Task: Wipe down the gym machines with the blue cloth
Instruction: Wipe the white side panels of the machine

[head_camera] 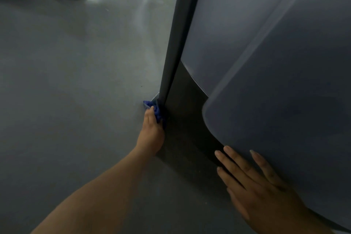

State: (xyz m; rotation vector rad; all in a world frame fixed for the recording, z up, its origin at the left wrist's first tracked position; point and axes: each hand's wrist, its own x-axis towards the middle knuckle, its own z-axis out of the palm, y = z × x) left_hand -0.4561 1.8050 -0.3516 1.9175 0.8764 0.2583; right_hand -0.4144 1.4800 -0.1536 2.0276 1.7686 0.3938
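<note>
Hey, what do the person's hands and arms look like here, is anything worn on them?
Both are bare. The left hand has no glove, and the left forearm shows no sleeve, watch or band up to the frame edge. The right hand is also ungloved, with no rings visible; its arm is out of frame.

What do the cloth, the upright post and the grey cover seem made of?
The blue cloth looks like soft, nubby fabric, perhaps microfibre: bunched and fuzzy. The upright post is probably painted metal: dark satin, straight hard edges. The grey cover seems moulded plastic, matte, with a smooth rounded corner.
</note>
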